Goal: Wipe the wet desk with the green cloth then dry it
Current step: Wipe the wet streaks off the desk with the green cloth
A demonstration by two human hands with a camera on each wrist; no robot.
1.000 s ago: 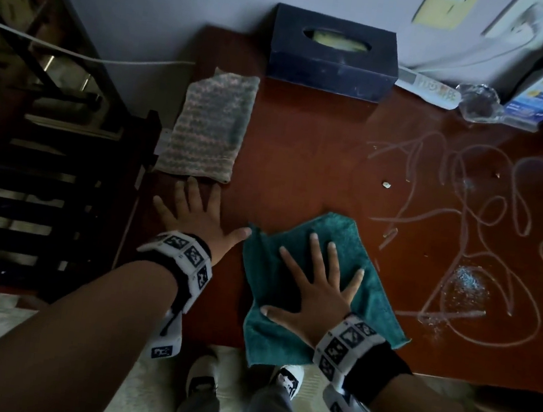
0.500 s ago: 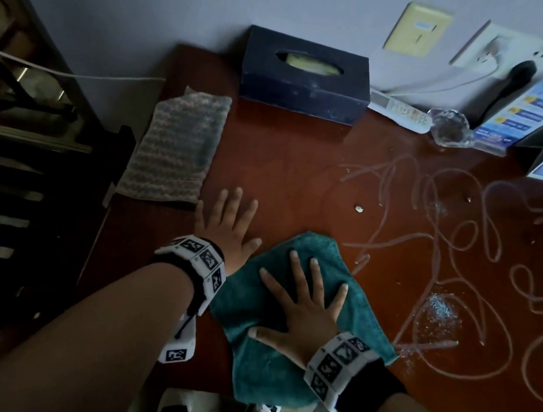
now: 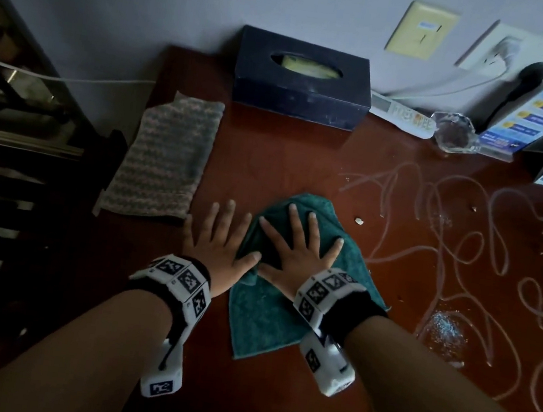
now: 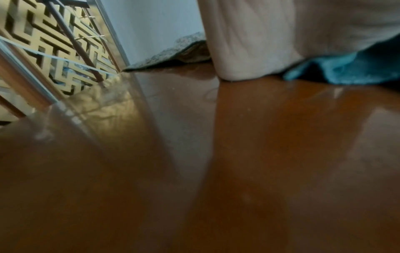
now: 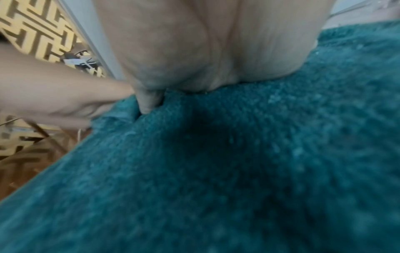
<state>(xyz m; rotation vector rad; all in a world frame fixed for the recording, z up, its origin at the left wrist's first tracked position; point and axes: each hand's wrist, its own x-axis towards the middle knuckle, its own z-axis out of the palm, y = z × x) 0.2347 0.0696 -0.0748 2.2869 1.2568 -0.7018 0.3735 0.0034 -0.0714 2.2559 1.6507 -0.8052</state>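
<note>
The red-brown wooden desk (image 3: 305, 148) is the landmark. At its near middle, the right hand (image 3: 295, 250) presses splayed, straight fingers on the rumpled teal-green terry cloth (image 3: 261, 322), likely for wiping pressure. Just left, the left hand (image 3: 216, 243) lies flat, bracing, thumb touching the cloth. Half a second ago the cloth lay nearer; it has since slid toward the far dark blue tissue box (image 3: 300, 78).

Dim room. Grey wall (image 3: 152, 0) behind desk, with yellow switch plate (image 3: 421, 30) and white socket (image 3: 521, 53), two plugs in. Dark slatted furniture (image 3: 4, 205) at left. Gold lattice screen (image 4: 43, 42) beyond.
</note>
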